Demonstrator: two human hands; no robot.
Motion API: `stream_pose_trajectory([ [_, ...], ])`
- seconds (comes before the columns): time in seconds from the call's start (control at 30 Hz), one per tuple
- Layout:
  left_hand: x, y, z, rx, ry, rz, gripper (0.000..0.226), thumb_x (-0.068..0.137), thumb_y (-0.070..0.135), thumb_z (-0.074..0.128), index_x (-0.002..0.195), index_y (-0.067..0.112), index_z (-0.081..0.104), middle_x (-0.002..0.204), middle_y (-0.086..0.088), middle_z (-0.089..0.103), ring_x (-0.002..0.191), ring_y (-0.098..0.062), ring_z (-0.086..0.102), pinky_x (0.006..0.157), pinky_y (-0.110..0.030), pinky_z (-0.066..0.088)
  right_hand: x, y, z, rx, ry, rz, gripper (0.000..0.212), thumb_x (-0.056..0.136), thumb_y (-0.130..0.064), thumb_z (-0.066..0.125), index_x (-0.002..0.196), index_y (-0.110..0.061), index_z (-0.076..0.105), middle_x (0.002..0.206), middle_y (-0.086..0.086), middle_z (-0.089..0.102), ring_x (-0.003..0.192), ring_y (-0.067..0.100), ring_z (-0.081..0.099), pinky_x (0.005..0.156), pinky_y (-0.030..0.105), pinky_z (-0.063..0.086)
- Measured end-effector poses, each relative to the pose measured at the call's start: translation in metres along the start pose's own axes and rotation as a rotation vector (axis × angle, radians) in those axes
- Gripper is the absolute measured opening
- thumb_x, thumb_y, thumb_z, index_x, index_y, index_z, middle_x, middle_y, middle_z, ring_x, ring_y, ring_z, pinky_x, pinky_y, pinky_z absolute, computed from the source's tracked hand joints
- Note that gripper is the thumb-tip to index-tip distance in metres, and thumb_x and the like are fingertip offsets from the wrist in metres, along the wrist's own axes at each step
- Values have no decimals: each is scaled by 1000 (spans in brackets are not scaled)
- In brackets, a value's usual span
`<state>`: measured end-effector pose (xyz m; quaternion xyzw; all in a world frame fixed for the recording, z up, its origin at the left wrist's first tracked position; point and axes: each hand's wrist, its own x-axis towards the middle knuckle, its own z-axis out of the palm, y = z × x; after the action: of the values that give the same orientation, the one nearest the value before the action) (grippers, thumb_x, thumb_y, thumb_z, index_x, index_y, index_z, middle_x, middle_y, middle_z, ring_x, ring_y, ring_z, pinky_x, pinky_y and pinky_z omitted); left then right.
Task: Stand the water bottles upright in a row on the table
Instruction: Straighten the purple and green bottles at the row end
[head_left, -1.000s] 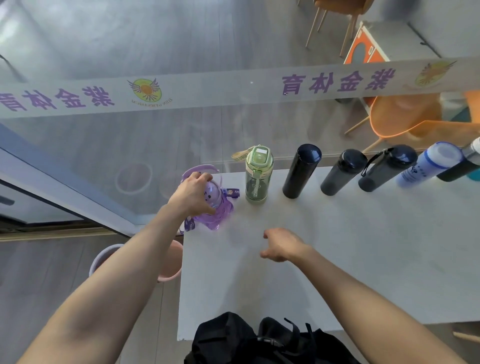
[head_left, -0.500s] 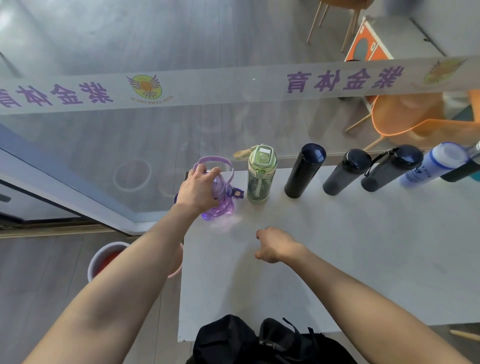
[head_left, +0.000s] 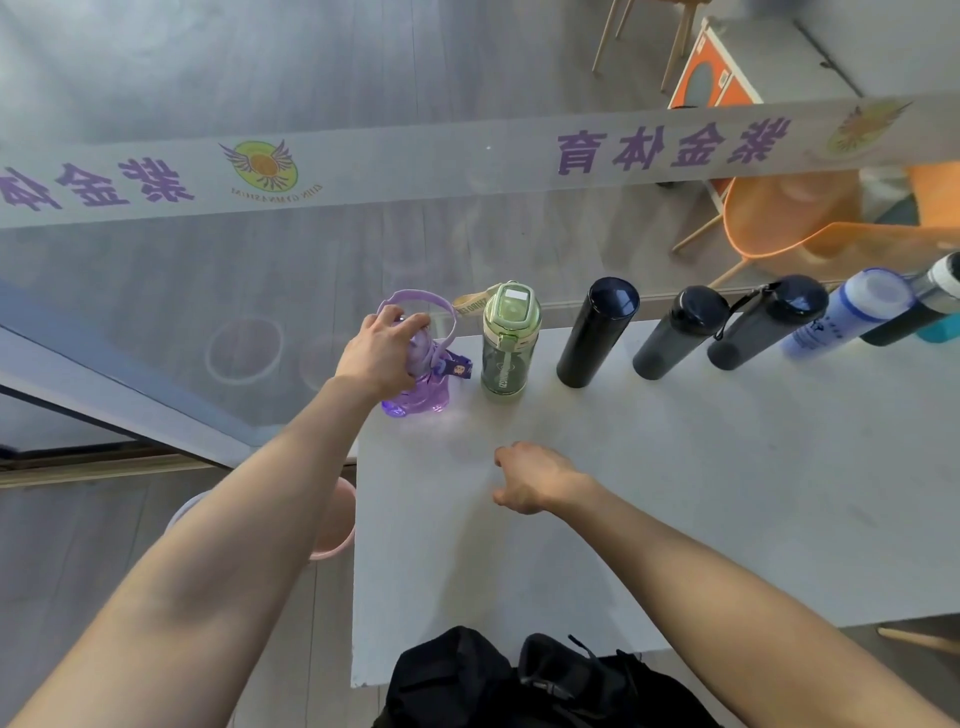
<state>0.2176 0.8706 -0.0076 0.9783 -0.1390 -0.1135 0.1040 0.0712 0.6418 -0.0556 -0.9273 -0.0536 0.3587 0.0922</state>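
Left hand (head_left: 382, 349) around purple bottle (head_left: 423, 384)

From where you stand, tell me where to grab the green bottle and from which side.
Take the green bottle around its straight clear body below the bulky lid, coming from the near side with the free right hand. It stands upright, and the purple bottle held by the left hand crowds its left, the black flask its right.

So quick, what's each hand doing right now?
Left hand: closed around the top of the purple bottle.
Right hand: loosely curled, holding nothing, over the table.
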Motion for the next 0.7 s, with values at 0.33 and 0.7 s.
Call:
stream_pose_trajectory([
  [0.33,-7,7,-3,118,36,-6,93,74,48,89,156,43,44,156,-5,43,147,-33,39,111,-55,45,-8,27,-2,50,46,46,51,96,-40,63,142,-17,58,141,8,62,121,32,64,101,45,56],
  [0.7,-1,119,-24,-243,127,215,122,72,41,95,169,47,21,158,-9,42,131,-35,58,99,-49,58,-25,51,-3,92,51,101,55,95,-39,63,145,-17,56,142,9,62,122,32,64,100,43,56],
])
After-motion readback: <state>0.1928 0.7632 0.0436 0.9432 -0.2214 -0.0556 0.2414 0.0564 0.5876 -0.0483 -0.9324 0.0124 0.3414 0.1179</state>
